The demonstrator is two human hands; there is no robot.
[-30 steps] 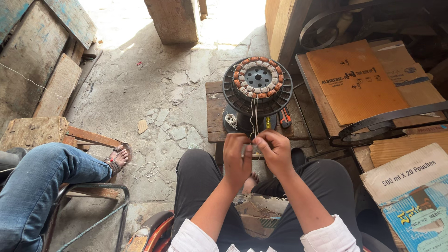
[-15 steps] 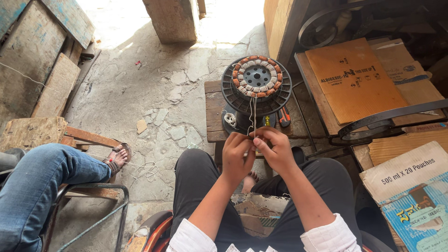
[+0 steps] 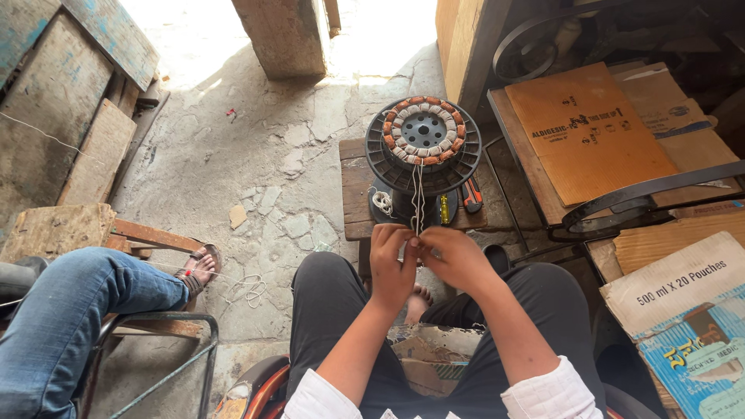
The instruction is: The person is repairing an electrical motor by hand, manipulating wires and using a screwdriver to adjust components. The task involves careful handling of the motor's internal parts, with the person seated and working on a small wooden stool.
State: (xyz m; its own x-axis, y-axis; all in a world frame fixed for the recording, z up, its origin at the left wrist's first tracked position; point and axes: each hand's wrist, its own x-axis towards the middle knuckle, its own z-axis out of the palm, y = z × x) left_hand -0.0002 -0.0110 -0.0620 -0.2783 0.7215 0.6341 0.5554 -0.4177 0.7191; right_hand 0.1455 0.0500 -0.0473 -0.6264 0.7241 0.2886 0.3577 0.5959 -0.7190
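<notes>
**Both hands pinch the wire leads of a motor stator**

Nearest, two white cuffs and dark trousers frame the lap of the seated person, with a scrap of crumpled printed packaging (image 3: 434, 353) lying between the knees. Just above the knees, the left hand (image 3: 392, 264) and the right hand (image 3: 454, 260) meet, fingertips pressed together in a narrow pinch on the lower ends of the thin pale wire leads (image 3: 417, 198). These leads run straight up from the fingers to the front edge of the round black stator (image 3: 424, 143), whose ring of copper-coloured and white coils circles a dark hub with holes. That stator sits on a small wooden stool (image 3: 355, 194) right in front of the knees. Beside its base lie a small coil of white wire (image 3: 382, 202), a yellow-handled tool (image 3: 444, 208) and an orange-handled one (image 3: 472, 195). To the left, another person's leg in blue jeans (image 3: 70, 302) rests with a sandalled foot (image 3: 199, 268) on the cracked concrete floor (image 3: 233, 140). To the right, a flat orange carton (image 3: 586, 132) lies on a table, with a black belt (image 3: 644, 198) looped near it. Farther off, weathered wooden planks (image 3: 70, 93) lean at left.
</notes>
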